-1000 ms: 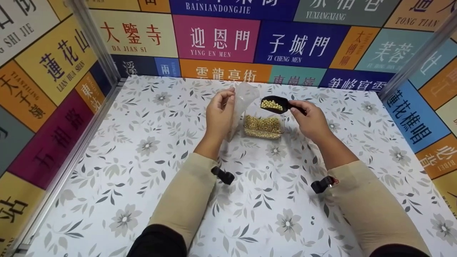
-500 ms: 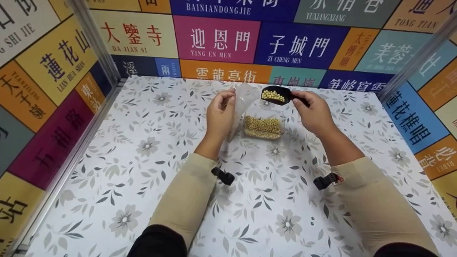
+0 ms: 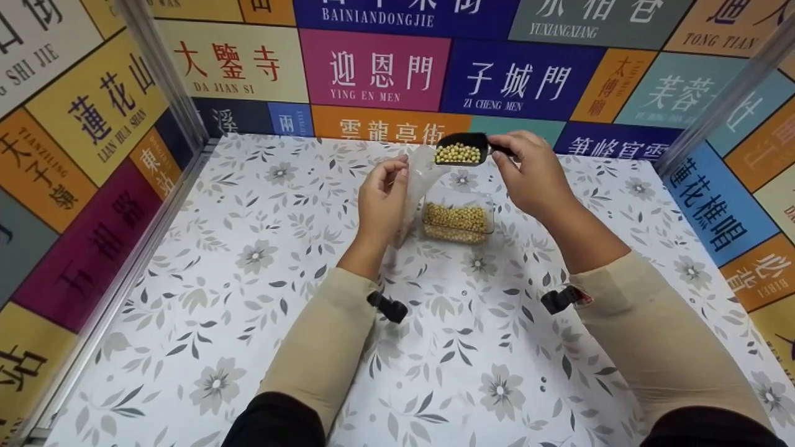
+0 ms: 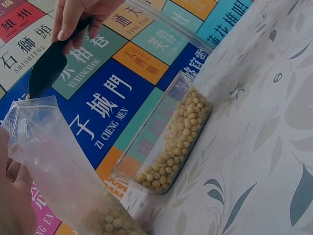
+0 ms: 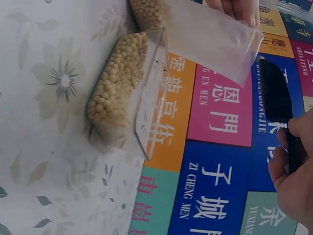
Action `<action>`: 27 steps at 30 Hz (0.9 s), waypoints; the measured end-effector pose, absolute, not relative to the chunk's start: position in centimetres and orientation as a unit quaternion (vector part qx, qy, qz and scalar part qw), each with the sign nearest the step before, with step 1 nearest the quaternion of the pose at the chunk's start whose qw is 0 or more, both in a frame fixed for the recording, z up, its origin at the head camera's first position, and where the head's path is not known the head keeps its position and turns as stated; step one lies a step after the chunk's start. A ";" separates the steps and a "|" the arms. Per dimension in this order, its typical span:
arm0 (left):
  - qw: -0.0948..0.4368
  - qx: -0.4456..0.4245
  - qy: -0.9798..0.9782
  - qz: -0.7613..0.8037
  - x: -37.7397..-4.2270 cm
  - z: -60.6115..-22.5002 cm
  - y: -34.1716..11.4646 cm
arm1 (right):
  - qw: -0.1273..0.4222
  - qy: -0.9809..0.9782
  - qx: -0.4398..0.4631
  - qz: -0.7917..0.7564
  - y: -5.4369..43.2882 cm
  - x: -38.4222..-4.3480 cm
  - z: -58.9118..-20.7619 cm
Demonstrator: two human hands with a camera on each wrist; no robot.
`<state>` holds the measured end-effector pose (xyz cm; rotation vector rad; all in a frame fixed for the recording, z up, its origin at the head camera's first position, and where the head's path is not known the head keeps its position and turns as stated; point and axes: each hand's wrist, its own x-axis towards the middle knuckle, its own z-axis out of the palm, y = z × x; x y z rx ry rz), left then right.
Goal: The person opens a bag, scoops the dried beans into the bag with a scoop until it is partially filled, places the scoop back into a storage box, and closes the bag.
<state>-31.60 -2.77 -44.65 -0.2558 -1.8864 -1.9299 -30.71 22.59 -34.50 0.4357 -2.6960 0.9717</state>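
Now the scoop (image 5: 274, 93), beans (image 3: 459, 153) aboard, has shifted left to the mouth of the bag (image 4: 61, 152); right grip (image 3: 533, 177) pinches its handle (image 5: 292, 149), left grip (image 3: 381, 198) the bag. Scooping seems done, pouring not begun.

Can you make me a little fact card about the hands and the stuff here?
Left hand: holds the bag near its top
Right hand: holds the scoop by its handle
Scoop: black, loaded with yellow beans, tip by the bag's top edge
Bag: see-through, beans at the bottom
Box: see-through, on the table, beans inside
Table: white, with gray flowers and leaves
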 end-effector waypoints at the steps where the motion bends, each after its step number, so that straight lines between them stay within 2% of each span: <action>1: 0.214 -0.092 -0.679 -0.696 -31.6 -44.7 -2.8 | 0.131 -0.925 0.157 0.320 22.4 -30.7 -34.3; 14: 0.217 -0.105 -0.674 -0.699 -31.7 -44.9 -2.6 | 0.210 -0.922 0.232 0.227 21.6 -30.9 -33.8; 21: 0.216 -0.103 -0.677 -0.696 -31.7 -44.9 -2.6 | 0.220 -0.917 0.240 0.233 21.9 -31.0 -33.8; 27: 0.219 -0.102 -0.675 -0.697 -31.7 -45.0 -2.6 | 0.206 -0.920 0.221 0.249 22.8 -30.4 -34.0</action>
